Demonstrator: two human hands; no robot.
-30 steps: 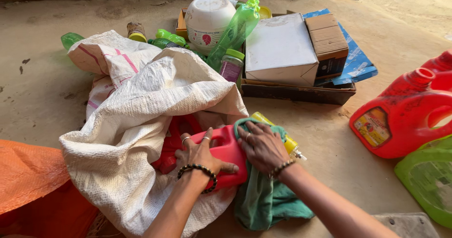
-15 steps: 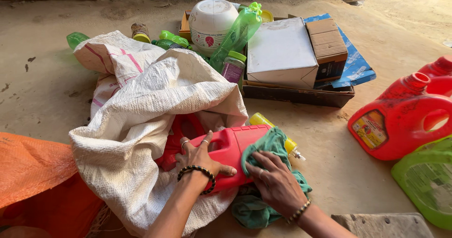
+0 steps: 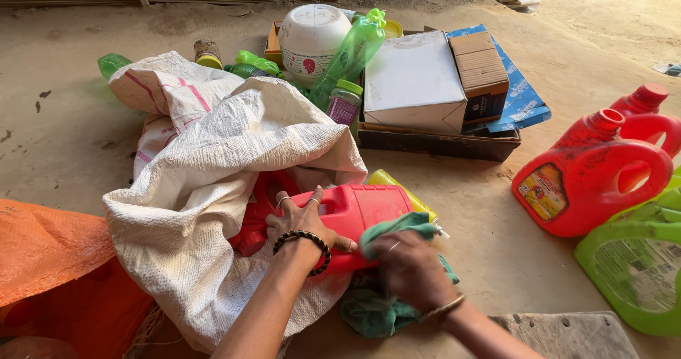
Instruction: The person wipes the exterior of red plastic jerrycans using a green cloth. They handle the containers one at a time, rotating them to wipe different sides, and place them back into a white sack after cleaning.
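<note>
— What do we see shifting over this last second?

— The right hand [image 3: 411,270] has slid with the green cloth [image 3: 386,274]. A second ago it sat high on the red jug [image 3: 351,221], fingers spread over the cloth on its upper side; now we find it lower and closer to us, bunched on the cloth against the jug's near end. It reads to us as a wiping stroke along the plastic.

— And the left hand [image 3: 301,224]?

— It has barely moved. It stays pressed flat on the jug's side, fingers apart and not curled round anything, bracing the jug while the other hand rubs.

— Is the right hand gripping the cloth?

— Its fingers are drawn together on the fabric, we think, though motion blur softens them, so we can't say how tightly.

— Where does the jug lie?

— On its side on the floor, half out of the mouth of the white woven sack [image 3: 213,189], with a yellow bottle [image 3: 401,192] just behind it.

— So how far along is the cleaning?

— We judge it mid-way: one stroke is made and the cloth covers only one end. Two upright red jugs [image 3: 596,178] and a green jug [image 3: 638,267] stand well apart at the right, untouched
</note>
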